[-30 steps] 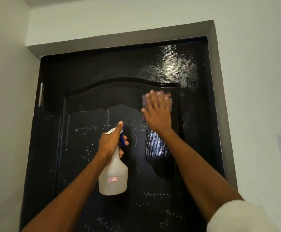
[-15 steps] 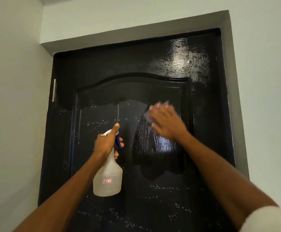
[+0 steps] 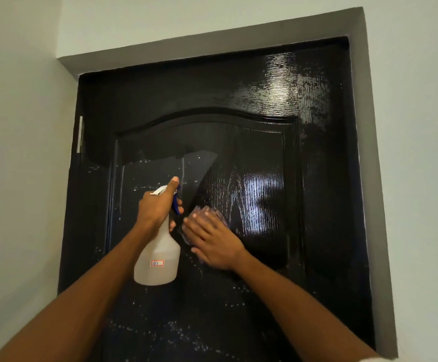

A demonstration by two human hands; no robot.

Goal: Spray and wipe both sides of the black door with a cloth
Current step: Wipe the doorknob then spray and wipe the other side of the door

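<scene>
left hand (image 3: 155,207) grips spray bottle (image 3: 158,259) | right hand (image 3: 212,239) presses cloth (image 3: 216,214) flat on black door (image 3: 317,205)

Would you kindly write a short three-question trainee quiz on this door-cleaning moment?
1. True or false: the left hand grips the spray bottle.
2. What does the right hand press flat against the black door?
3. Where do unwiped droplets mostly show? A) top right corner B) lower panel C) grey frame

Key: 1 true; 2 the cloth; 3 B
</scene>
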